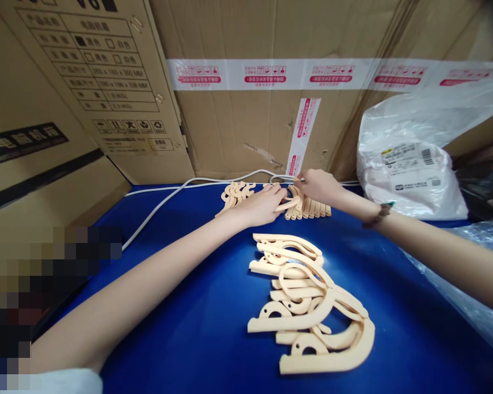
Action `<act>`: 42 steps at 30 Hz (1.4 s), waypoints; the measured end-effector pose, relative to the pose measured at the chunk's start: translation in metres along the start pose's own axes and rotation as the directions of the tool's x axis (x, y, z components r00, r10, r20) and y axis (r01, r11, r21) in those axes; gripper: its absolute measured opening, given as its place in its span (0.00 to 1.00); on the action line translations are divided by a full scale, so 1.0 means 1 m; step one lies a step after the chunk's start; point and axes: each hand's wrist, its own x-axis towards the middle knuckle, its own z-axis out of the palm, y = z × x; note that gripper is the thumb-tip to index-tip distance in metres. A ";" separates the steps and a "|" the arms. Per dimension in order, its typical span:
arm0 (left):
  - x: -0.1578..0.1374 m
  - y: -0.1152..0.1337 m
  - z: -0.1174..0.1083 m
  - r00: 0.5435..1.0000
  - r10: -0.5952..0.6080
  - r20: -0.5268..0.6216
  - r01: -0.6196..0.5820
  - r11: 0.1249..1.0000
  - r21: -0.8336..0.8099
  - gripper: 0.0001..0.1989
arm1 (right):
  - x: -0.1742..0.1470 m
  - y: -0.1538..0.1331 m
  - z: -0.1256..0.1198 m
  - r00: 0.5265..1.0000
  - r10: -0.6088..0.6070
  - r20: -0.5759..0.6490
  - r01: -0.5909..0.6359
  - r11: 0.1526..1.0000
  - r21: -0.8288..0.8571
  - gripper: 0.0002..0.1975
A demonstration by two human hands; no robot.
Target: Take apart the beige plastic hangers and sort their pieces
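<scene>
The left hand (263, 209) grasped a cream hanger (288, 206); the right hand (318, 185) seemingly pinched its far end. Loose hangers (298, 324) trailed lengthwise toward the person, nearer the left hand.

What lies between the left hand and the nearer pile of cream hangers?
Head view: only bare blue tabletop between the left hand and that pile.

The left fingers (276, 190) hold a cream folding hanger (290, 204), the right fingers (304, 180) just beside.
</scene>
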 end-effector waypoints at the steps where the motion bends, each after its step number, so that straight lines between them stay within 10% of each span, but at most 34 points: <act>1: -0.001 -0.001 0.001 1.000 0.000 -0.004 0.000 1.000 -0.003 0.08 | 0.000 -0.003 0.003 1.000 0.000 -0.001 0.000 1.000 -0.027 0.19; 9: -0.007 -0.006 -0.002 0.983 -0.144 -0.118 0.126 0.982 -0.143 0.10 | -0.003 -0.011 0.010 1.000 0.011 -0.007 -0.012 0.990 -0.142 0.19; 22: -0.014 0.013 -0.036 0.791 -0.583 -0.186 0.330 0.663 -0.672 0.23 | -0.024 -0.024 -0.027 0.998 -0.021 -0.051 0.030 0.983 0.181 0.33; 26: -0.011 0.022 -0.044 0.803 -0.580 -0.136 0.292 0.582 -0.759 0.17 | -0.044 -0.036 -0.044 0.963 -0.271 0.012 0.175 0.655 0.735 0.27; 29: -0.013 0.026 -0.052 0.814 -0.563 -0.144 0.256 0.569 -0.782 0.15 | -0.050 -0.033 -0.049 0.971 -0.237 -0.016 0.146 0.544 0.826 0.18; 38: -0.036 0.022 -0.072 0.913 -0.302 -0.275 0.038 0.732 -0.680 0.17 | -0.047 -0.007 -0.073 0.939 -0.269 -0.216 0.341 0.638 0.691 0.13; 42: -0.038 0.024 -0.062 0.887 -0.239 -0.395 0.019 0.873 -0.487 0.18 | -0.049 -0.011 -0.067 0.862 -0.397 -0.316 0.479 0.842 0.249 0.15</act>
